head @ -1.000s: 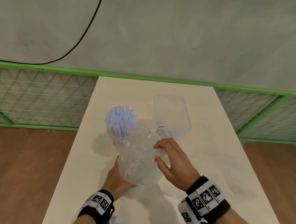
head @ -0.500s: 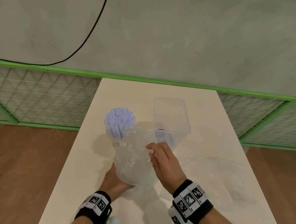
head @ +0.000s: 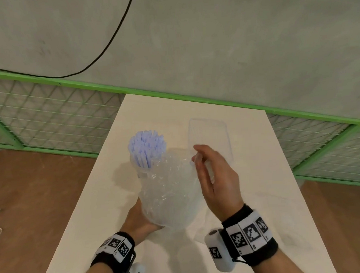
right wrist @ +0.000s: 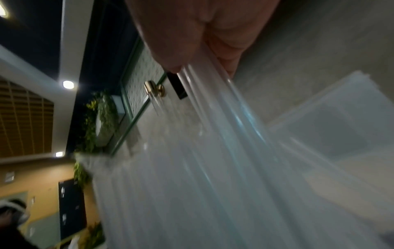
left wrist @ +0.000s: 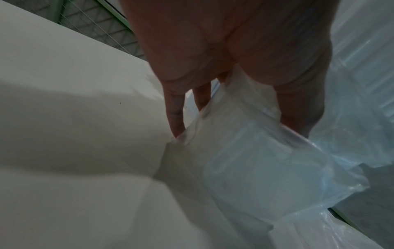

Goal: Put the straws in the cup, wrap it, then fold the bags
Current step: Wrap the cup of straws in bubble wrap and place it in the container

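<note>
Plastic wrap (head: pixel 169 187), clear and crinkled, bulges round a cup (head: pixel 140 170) packed w/ pale purple straws (head: pixel 147 147) in the head view; cup tilts away from the person above a cream surface (head: pixel 262 194). Left hand (head: pixel 138 221) cradles the wrapped base from below, grip closed on the wrap. Right hand (head: pixel 214 178) is at the bundle's right side, thumb & fingertips pinching the film's top edge. Empty clear tray (head: pixel 208 134) lies on the surface just behind the right hand; flat clear bags (head: pixel 285 212) lie to the right. Left wrist view: fingers (left wrist: pixel 175 116) & thumb clamp bunched film (left wrist: pixel 266 160) over the surface (left wrist: pixel 64 84). Right wrist view, blurred: thumb & a fingertip (right wrist: pixel 170 59) pinch a stretched sheet of film (right wrist: pixel 213 160) that fans out below them; tray (right wrist: pixel 341 126) sits at right.
</note>
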The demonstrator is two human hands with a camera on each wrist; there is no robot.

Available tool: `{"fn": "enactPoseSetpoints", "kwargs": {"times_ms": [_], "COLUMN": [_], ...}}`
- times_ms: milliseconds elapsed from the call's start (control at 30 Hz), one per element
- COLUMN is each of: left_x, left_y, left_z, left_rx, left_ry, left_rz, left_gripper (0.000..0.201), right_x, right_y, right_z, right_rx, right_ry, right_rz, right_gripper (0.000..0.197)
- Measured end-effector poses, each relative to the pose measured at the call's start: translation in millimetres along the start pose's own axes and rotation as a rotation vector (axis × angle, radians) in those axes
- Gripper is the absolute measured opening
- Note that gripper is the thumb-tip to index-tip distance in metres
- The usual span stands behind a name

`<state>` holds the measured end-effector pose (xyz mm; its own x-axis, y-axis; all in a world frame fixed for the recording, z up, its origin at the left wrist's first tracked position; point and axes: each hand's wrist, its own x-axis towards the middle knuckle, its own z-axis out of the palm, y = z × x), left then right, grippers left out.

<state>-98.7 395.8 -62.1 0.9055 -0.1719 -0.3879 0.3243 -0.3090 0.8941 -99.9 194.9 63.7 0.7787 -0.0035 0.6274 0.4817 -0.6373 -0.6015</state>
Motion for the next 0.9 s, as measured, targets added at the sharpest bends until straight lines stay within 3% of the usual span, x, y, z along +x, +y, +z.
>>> {"fn": "enactPoseSetpoints", "kwargs": {"times_ms": [100, 300, 500, 600, 767, 900], "left_x": [3.1, 4.9, 5.5, 5.6, 7.5, 10.1], "left_y": [-4.2, -5.0, -5.3, -6.1, -8.4, -9.4], "left_z": [0.9, 1.6, 2.5, 1.6, 3.5, 5.9], "left_rx": [-0.004, 0.009, 0.009, 0.005, 0.027, 0.08], "left_ry": [-0.002, -0.005, -0.003, 0.001, 0.018, 0.03], "left_rz": [-0.004, 0.016, 0.015, 0.023, 0.025, 0.027], "left_gripper": [0.118, 0.113, 0.114, 0.111, 0.1, 0.094], "right_x": [13.7, 23.5, 75.6, 89.1, 136.7, 170.6], "right_y": [1.5, 10.9, 4.4, 3.8, -9.3, 2.1], "right_z": [-4.6, 0.7, -44.3, -58.4, -105.8, -111.7], "right_rx": [-0.018, -0.048, 0.179, 0.264, 0.345, 0.273], "right_ry": [0.045, -0.042, 0.203, 0.256, 0.436, 0.405], "right_rz": [-0.028, 0.018, 0.018, 0.039, -0.067, -0.149], "right_gripper": [0.025, 0.022, 0.022, 0.024, 0.023, 0.021]}}
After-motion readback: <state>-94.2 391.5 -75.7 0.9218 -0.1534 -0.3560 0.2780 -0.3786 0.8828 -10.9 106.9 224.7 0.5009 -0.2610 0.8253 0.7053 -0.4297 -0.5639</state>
